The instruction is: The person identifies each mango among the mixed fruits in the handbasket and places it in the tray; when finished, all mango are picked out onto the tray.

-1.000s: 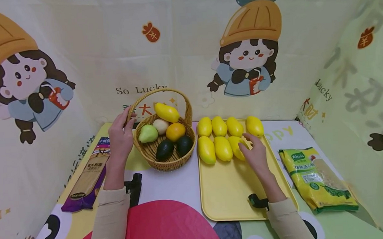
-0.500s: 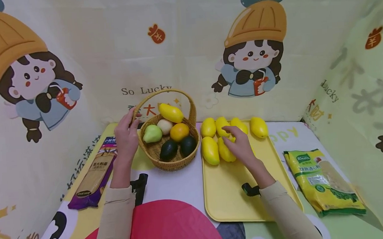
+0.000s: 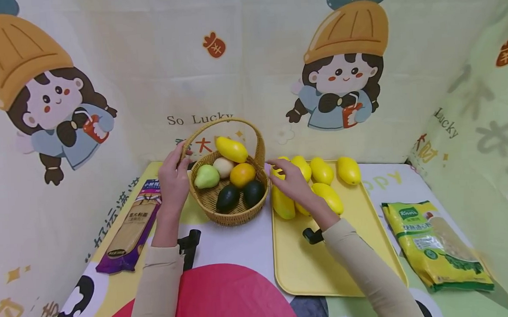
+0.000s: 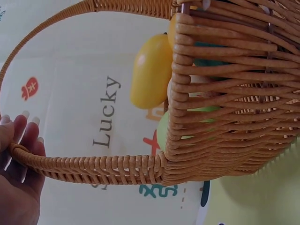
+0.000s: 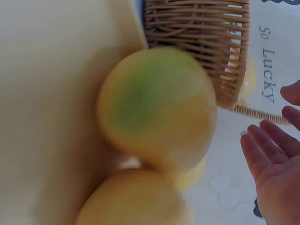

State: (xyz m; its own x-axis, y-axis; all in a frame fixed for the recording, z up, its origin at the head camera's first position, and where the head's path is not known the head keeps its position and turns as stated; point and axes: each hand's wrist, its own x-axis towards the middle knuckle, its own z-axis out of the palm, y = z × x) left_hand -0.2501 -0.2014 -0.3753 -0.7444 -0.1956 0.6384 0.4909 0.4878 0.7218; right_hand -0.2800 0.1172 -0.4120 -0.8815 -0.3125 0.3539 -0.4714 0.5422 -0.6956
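Note:
A wicker basket (image 3: pixel 233 220) stands at the back, its tall handle arching upward. My left hand (image 3: pixel 175 179) holds the left side of the handle, which passes between thumb and fingers in the left wrist view. Inside lie a mango (image 3: pixel 231 149), a green pear (image 3: pixel 206 177), a pale round item (image 3: pixel 224 167), an orange (image 3: pixel 243 175) and two dark avocados (image 3: pixel 228 198). My right hand (image 3: pixel 296 181), fingers extended and holding nothing, hovers over the mangoes near the basket's right side. In the right wrist view it appears apart from the nearest mango (image 5: pixel 157 108).
Several yellow mangoes (image 3: pixel 348 171) fill the back of a yellow tray (image 3: pixel 316 270) right of the basket. A spaghetti packet (image 3: pixel 130 227) lies at the left, and a yellow-green Knorr bag (image 3: pixel 437 247) at the right. A printed cloth wall rises behind.
My right hand has moved left across the mangoes, from the tray's right side toward the basket. The left hand stays at the handle. The whole head view has shifted slightly.

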